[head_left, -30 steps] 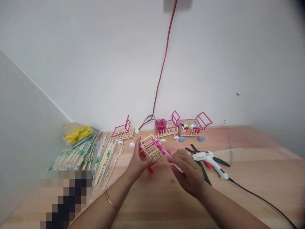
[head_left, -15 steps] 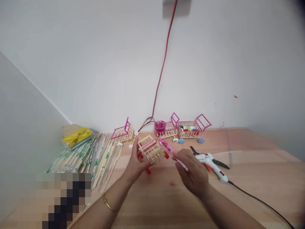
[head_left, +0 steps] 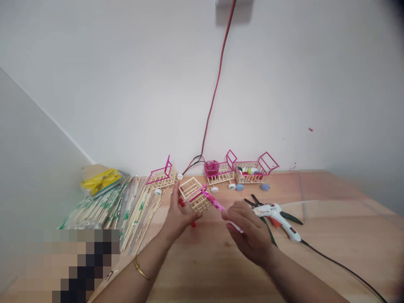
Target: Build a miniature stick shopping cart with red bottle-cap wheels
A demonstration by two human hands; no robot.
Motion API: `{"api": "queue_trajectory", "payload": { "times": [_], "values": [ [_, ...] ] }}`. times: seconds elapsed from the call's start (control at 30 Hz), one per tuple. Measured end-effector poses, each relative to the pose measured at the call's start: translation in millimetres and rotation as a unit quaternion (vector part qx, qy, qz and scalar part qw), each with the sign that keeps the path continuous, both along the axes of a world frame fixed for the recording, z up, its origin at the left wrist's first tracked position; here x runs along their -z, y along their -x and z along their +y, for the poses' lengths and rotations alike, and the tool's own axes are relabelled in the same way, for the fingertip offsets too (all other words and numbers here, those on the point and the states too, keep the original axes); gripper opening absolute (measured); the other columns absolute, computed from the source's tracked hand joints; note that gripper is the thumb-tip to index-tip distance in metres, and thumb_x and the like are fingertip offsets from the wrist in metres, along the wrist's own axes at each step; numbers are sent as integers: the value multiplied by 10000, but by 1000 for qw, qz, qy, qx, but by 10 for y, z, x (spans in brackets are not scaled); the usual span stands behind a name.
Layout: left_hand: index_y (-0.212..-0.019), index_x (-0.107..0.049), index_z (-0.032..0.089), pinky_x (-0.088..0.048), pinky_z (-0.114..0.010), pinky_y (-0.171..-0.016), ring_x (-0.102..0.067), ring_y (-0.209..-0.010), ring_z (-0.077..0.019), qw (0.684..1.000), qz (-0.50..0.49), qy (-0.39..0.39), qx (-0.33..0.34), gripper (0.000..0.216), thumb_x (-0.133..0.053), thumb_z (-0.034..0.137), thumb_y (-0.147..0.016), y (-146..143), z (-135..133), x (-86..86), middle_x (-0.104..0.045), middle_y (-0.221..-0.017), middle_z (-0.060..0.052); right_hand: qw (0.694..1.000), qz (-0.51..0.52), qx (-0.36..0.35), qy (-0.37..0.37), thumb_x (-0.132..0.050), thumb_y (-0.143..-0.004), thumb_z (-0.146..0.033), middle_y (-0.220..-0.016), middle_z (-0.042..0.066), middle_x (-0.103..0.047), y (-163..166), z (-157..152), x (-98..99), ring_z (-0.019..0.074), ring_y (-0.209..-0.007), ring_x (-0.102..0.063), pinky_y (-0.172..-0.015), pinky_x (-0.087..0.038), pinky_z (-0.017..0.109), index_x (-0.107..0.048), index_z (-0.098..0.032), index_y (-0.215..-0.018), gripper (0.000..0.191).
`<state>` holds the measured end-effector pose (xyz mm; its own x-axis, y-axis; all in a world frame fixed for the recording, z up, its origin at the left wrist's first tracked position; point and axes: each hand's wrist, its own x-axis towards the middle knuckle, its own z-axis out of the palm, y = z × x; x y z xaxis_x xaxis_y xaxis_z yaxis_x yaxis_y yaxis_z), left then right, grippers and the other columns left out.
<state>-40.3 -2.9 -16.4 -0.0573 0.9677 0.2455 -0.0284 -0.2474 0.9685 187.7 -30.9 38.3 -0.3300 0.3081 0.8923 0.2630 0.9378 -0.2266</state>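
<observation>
My left hand [head_left: 178,215] grips a small cart [head_left: 194,194] built of wooden sticks, with red wheels and a pink bar, held just above the wooden table [head_left: 221,261]. My right hand [head_left: 249,233] pinches a pink-stained brush [head_left: 218,206] whose tip touches the cart's near side. Both hands are closed on what they hold.
Finished stick carts with pink frames [head_left: 160,174] [head_left: 254,168] stand along the wall, beside a pink cup [head_left: 212,167] and bottle caps. Packs of chopsticks [head_left: 126,206] and a yellow packet [head_left: 101,179] lie at left. A glue gun [head_left: 277,214] with cable and pliers lie at right.
My left hand turned and tilted the cart a little leftward. The brush tip drew away from the cart, then came back against its side.
</observation>
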Motion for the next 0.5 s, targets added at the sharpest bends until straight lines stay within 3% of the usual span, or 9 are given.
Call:
{"api": "queue_trajectory", "payload": {
  "times": [0.23, 0.5],
  "values": [
    [-1526, -140, 349, -186, -472, -1203, -205, -1470, -326, 998, 59, -20, -27, 1227, -894, 287, -560, 54, 4, -2, -204, -1602, -82, 1000, 6, 11, 20, -540, -832, -9, -897, 76, -657, -14, 9, 17, 195, -812, -598, -740, -520, 381, -529, -221, -1305, 517],
    [-1513, -210, 327, -226, -543, -1174, -240, -1449, -375, 997, 51, -38, -38, 1209, -900, 300, -521, 66, 9, -25, -277, -1560, -109, 998, 22, 28, 46, -535, -826, 26, -919, 85, -631, -64, 48, 39, 202, -860, -563, -735, -485, 370, -528, -201, -1319, 543]
  ]
}}
